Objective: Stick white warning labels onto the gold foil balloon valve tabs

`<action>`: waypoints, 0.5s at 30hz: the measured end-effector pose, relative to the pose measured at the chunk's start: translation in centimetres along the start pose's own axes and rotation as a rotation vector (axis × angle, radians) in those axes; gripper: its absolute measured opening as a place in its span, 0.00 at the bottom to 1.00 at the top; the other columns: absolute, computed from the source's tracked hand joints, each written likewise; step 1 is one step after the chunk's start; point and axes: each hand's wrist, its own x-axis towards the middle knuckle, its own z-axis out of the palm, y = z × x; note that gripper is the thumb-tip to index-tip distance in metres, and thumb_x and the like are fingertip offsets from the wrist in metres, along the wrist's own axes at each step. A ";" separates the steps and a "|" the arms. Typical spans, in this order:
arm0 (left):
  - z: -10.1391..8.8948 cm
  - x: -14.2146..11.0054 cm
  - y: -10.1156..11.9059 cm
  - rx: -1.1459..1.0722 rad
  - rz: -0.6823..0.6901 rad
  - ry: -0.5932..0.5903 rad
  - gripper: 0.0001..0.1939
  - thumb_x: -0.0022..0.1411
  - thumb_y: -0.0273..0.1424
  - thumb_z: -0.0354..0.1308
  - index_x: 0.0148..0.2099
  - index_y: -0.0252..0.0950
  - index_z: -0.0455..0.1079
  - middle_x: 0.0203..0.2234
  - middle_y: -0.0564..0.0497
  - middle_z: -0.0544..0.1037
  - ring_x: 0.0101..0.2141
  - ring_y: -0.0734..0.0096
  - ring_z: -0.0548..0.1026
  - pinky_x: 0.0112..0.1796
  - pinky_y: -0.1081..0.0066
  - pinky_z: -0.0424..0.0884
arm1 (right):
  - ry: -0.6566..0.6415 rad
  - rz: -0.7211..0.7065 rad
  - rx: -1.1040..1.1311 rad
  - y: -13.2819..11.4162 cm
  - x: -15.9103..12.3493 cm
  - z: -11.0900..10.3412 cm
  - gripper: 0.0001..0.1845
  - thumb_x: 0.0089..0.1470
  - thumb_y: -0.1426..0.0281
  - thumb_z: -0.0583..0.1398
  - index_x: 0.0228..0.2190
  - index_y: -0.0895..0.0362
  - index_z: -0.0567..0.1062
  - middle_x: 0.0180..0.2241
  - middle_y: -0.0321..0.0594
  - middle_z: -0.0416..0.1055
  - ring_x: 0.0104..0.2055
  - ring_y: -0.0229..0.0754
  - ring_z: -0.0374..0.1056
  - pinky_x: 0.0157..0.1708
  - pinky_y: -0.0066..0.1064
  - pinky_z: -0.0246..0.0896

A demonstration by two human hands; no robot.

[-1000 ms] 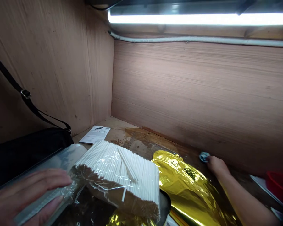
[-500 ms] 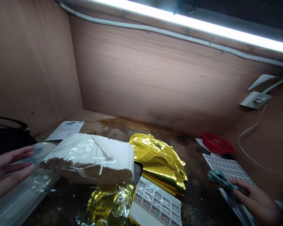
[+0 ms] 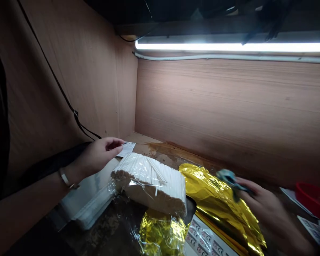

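My right hand (image 3: 258, 199) is pinching a blurred teal object (image 3: 226, 176), which is overlapping the flat gold foil balloons (image 3: 202, 193) in view. My left hand (image 3: 98, 154) is curving thumb and fingers around a small gap beside a printed white card (image 3: 128, 146), behind the wrapped white sticks (image 3: 149, 170); I cannot tell whether that grip is touching the card.

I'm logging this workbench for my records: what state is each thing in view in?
Lamp: lit.
White sticks: bundled in clear wrap, a few slanted across the top.
Gold foil: layered, creased, shiny.
Sticker sheet: printed, lying flat.
Card: lying flat, partly hidden.
Left hand: curled by the card, contact unclear.
Right hand: blurred, gripping a blue-green thing.
Red tub: contents unclear.
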 end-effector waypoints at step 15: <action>4.2 15.4 -8.9 0.390 -0.020 -0.085 0.14 0.67 0.35 0.56 0.52 0.34 0.68 0.47 0.45 0.73 0.43 0.63 0.75 0.43 0.59 0.74 | -0.522 -0.271 0.072 -16.5 16.8 29.1 0.15 0.61 0.64 0.59 0.48 0.56 0.72 0.50 0.43 0.70 0.48 0.46 0.69 0.47 0.43 0.68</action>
